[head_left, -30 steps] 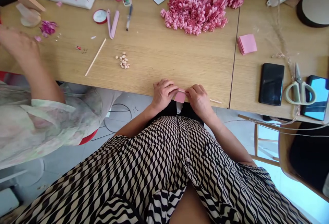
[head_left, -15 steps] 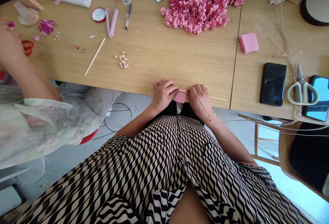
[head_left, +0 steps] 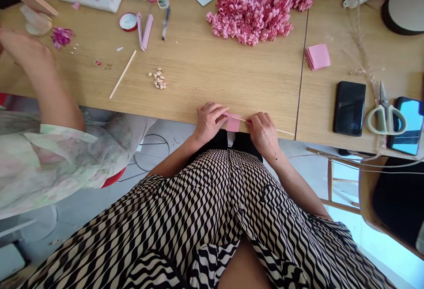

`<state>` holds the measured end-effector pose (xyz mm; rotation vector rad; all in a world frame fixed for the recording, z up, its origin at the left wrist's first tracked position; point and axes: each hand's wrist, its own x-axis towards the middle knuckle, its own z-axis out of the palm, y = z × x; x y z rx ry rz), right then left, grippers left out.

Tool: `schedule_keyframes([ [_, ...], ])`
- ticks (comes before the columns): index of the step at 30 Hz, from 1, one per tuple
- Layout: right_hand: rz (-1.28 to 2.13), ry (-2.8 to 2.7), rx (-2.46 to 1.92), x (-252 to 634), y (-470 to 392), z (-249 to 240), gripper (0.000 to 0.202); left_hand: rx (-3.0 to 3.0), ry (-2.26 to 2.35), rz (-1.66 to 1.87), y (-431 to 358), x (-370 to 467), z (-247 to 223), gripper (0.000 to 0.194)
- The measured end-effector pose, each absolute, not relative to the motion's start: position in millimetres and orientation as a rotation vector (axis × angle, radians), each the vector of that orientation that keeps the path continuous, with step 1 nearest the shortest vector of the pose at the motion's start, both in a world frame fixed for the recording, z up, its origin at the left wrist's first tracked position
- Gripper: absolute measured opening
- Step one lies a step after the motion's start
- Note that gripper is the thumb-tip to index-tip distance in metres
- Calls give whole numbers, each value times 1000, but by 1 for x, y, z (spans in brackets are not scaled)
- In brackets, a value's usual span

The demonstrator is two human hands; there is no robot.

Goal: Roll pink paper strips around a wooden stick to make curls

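At the table's front edge my left hand (head_left: 211, 122) pinches the left side of a small pink paper square (head_left: 233, 123). A thin pale stick (head_left: 285, 131) runs across the square's upper part and passes under my right hand (head_left: 264, 133). The fingers of that hand are closed on the stick, a little to the right of the paper. Part of the stick is hidden by my fingers. The lower part of the square hangs flat over the table edge.
A heap of curled pink paper pieces (head_left: 251, 13) lies at the back. To the right are a pink paper stack (head_left: 318, 56), a black phone (head_left: 350, 108) and scissors (head_left: 384, 116). Leftward lie pale beads (head_left: 159, 79), another stick (head_left: 122, 74) and a co-worker's arm (head_left: 49, 74).
My right hand has moved right along the stick, away from the paper, which now shows flatter with the stick across it. The co-worker's hand has shifted right, covering the red scissors.
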<state>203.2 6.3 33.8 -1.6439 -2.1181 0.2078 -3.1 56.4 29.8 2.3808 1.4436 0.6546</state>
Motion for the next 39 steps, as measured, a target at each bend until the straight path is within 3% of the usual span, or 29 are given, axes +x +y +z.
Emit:
schedule_keyframes([
  [19,182,-2178,-1669,193,14,36,19,2505,1369,798,59,-5,22,26],
  [39,179,-2126,-1622,194,12,33,18,2516,1326,678,75,-15,31,18],
])
